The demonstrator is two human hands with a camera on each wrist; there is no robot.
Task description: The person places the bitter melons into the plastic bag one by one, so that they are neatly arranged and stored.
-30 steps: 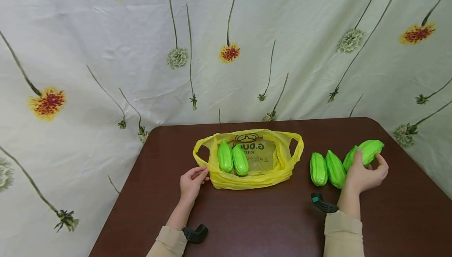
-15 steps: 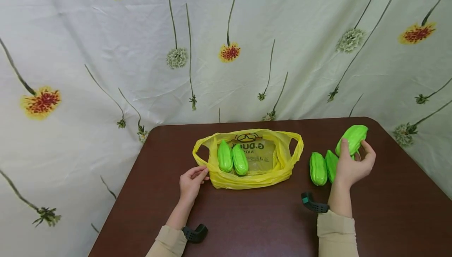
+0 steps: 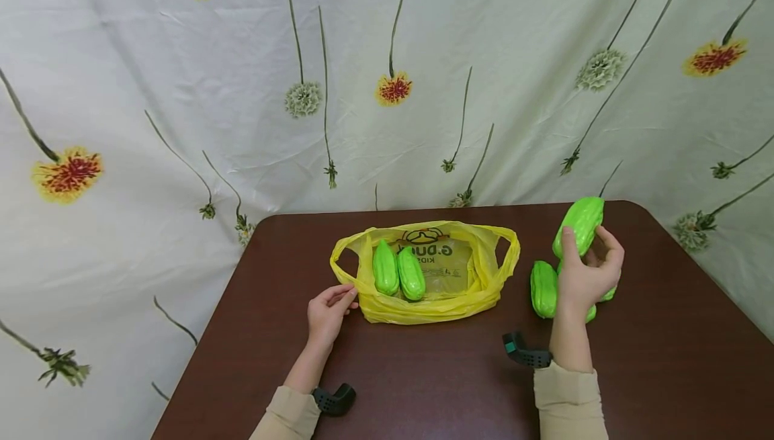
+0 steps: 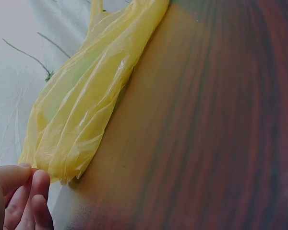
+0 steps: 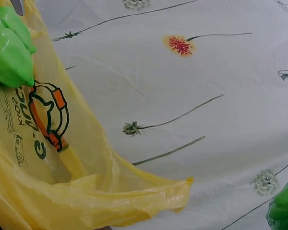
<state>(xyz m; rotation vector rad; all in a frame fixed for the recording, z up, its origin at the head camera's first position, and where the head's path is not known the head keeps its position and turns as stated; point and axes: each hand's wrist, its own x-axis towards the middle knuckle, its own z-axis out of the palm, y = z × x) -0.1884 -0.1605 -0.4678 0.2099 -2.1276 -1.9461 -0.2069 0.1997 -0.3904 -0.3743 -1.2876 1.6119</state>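
Note:
A yellow plastic bag [image 3: 423, 312] lies with its mouth spread wide on the table; two bright green ridged gourds, one of them this left gourd [image 3: 385, 267], rest inside. My left hand [image 3: 328, 312] pinches the bag's near left rim between thumb and fingers, which the left wrist view shows close up on the bag [image 4: 81, 120]. Held up by my right hand [image 3: 586, 279] is another green gourd [image 3: 579, 225], right of the bag. Beneath that hand, a loose gourd [image 3: 544, 289] lies on the table, with others partly hidden by the hand and wrist.
The dark brown table [image 3: 435, 379] ends at the back against a hanging flowered cloth [image 3: 375, 144]. Black wrist devices sit on both forearms, such as the right device [image 3: 526, 351]. The bag's right handle [image 3: 510, 252] stands up toward the loose gourds.
My right hand has lifted a gourd from the right end of the row and carried it left, over the other gourds. The left hand and the bag have stayed in place.

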